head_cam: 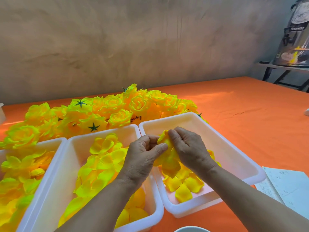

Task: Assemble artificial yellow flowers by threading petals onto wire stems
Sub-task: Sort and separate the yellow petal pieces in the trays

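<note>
My left hand (143, 154) and my right hand (189, 146) meet above the right white tray (234, 148), both pinching one yellow petal piece (168, 158) that hangs between them. Its top edge is folded under my right fingertips. Loose yellow petals (185, 183) lie on that tray's floor below. The middle tray (70, 164) holds many yellow petal layers (102, 158), and the left tray (50, 144) holds fuller petal clusters (21, 164). No wire stem is visible; my hands hide the petal's centre.
A heap of finished yellow flowers (107, 111) with green star calyxes lies behind the trays on the orange tablecloth (250, 114). Papers (284, 185) lie at the right front. A white rim (189, 229) shows at the bottom edge. A boxed appliance (294, 34) stands on a side table.
</note>
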`<control>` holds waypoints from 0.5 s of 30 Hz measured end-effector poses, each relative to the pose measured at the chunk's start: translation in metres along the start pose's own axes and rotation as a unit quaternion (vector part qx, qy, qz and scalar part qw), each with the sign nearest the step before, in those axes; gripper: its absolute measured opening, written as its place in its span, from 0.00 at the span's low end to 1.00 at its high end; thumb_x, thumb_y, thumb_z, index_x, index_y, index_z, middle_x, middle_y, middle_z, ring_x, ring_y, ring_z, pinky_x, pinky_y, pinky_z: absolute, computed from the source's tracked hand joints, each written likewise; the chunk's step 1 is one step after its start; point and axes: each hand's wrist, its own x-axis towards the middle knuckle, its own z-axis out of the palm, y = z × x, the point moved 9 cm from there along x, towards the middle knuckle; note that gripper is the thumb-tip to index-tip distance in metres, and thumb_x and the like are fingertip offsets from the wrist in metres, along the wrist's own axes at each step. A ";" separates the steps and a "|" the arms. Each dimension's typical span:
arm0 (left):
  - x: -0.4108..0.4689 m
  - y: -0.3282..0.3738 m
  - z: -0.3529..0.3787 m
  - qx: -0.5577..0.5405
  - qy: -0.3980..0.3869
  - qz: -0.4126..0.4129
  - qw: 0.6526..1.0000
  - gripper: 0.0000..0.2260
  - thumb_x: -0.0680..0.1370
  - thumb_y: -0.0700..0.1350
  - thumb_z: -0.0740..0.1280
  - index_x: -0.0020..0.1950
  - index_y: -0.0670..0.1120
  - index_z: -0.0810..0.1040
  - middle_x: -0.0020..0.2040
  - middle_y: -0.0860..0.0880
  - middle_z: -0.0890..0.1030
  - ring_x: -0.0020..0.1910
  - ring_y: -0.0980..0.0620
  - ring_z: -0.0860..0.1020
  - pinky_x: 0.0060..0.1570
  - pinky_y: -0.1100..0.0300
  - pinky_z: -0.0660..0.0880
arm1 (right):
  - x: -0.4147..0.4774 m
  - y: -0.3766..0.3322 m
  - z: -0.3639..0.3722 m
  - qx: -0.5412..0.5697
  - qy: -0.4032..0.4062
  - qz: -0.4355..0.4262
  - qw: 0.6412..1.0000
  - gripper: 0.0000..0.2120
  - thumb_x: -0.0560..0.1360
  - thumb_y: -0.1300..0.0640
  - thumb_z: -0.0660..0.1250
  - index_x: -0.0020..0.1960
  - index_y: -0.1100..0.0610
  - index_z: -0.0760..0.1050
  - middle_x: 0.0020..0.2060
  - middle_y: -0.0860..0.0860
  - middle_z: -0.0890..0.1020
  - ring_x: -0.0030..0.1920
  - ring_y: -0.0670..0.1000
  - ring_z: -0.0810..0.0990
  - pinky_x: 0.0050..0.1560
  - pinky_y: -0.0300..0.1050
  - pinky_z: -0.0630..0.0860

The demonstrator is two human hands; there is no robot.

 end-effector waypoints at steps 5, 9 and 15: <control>-0.001 -0.004 0.005 -0.043 -0.024 -0.024 0.999 0.20 0.66 0.49 0.74 0.54 0.42 0.80 0.48 0.41 0.85 0.48 0.45 0.83 0.46 0.52 0.78 | -0.005 0.023 0.022 0.243 -0.090 0.172 0.950 0.17 0.80 0.53 0.62 0.33 0.55 0.76 0.25 0.48 0.73 0.26 0.47 0.70 0.29 0.42 0.67; -0.001 -0.005 0.004 -0.015 -0.013 -0.014 1.000 0.19 0.67 0.50 0.74 0.54 0.44 0.80 0.48 0.40 0.84 0.47 0.46 0.82 0.42 0.56 0.79 | 0.004 0.011 0.006 0.035 -0.027 0.050 0.998 0.19 0.80 0.53 0.63 0.30 0.56 0.72 0.23 0.42 0.71 0.27 0.43 0.67 0.31 0.42 0.66; 0.004 -0.007 -0.019 -0.087 0.048 -0.026 0.995 0.17 0.69 0.48 0.72 0.55 0.43 0.79 0.47 0.44 0.85 0.44 0.50 0.83 0.35 0.61 0.78 | -0.004 0.032 0.026 0.327 -0.140 0.228 0.906 0.17 0.78 0.45 0.63 0.45 0.59 0.76 0.30 0.55 0.75 0.27 0.50 0.73 0.25 0.41 0.71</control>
